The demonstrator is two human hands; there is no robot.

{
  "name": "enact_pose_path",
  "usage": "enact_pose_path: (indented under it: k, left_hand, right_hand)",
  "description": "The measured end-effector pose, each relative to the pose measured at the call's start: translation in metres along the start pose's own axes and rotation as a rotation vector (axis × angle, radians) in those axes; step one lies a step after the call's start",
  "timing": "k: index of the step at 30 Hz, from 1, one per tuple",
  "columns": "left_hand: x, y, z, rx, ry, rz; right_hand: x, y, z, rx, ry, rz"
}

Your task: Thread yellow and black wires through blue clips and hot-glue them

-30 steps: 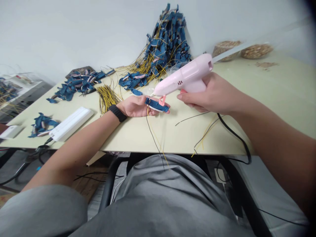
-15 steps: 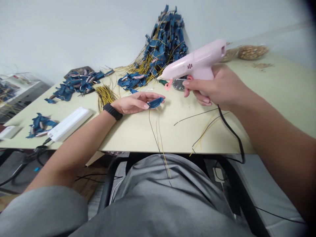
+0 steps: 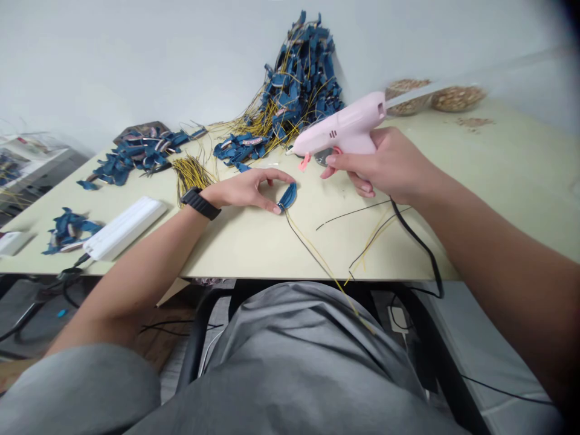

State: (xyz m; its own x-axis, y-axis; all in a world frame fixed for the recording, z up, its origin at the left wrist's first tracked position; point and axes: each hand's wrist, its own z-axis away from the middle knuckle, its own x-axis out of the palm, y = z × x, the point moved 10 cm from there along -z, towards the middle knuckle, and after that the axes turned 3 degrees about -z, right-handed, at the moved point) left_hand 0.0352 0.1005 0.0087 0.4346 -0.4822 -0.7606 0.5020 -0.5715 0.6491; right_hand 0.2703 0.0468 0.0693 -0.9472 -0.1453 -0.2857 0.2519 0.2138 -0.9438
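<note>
My left hand [image 3: 249, 188] pinches a small curved blue piece [image 3: 288, 197] by its two ends, between thumb and fingertips, just over the table. One black and one yellow wire [image 3: 312, 248] trail from its lower end across the table edge onto my lap. In my right hand [image 3: 385, 160] is a pale pink hot glue gun [image 3: 347, 128], its nozzle pointing left, above and close to the blue piece but apart from it. A clear glue stick [image 3: 410, 95] sticks out of its back, and its black cord [image 3: 419, 238] hangs down below the hand.
Behind stands a tall heap of blue pieces with wires [image 3: 301, 78]. Further left lie more blue pieces [image 3: 136, 154], a bundle of yellow and black wires [image 3: 193, 175] and a white power strip [image 3: 127, 228]. Bags of brownish bits [image 3: 457, 98] rest at the back right. Loose wires [image 3: 369, 241] lie near the front edge.
My left hand has turned from palm-up to gripping the blue piece at both ends, and the piece stands more upright. The wires have swung right. The glue gun has moved slightly left and down.
</note>
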Motion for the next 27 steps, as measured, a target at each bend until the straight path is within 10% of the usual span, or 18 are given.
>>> enact_pose_path:
  k: [6, 11, 13, 19, 24, 27]
  left_hand:
    - [-0.035, -0.005, 0.017, -0.087, 0.033, -0.113]
    - [-0.108, 0.053, 0.037, 0.082, 0.692, 0.013]
    - [-0.113, 0.098, 0.033, 0.216, 0.778, 0.011]
    - [-0.064, 0.214, -0.041, 0.421, 0.432, -0.294]
    - [-0.044, 0.236, -0.085, 0.257, 0.342, -0.586]
    - [-0.050, 0.226, -0.089, 0.239, 0.319, -0.310]
  right_hand:
    - [-0.001, 0.001, 0.000, 0.016, -0.005, 0.019]
    - [0.005, 0.005, -0.002, 0.068, -0.031, 0.058]
    - [0.007, 0.007, -0.002, 0.093, -0.023, 0.079]
    - [0.012, 0.011, -0.001, 0.147, 0.006, 0.089]
    - [0.010, 0.016, -0.004, 0.142, -0.002, 0.083]
    - [0.008, 0.014, -0.004, 0.120, 0.017, 0.088]
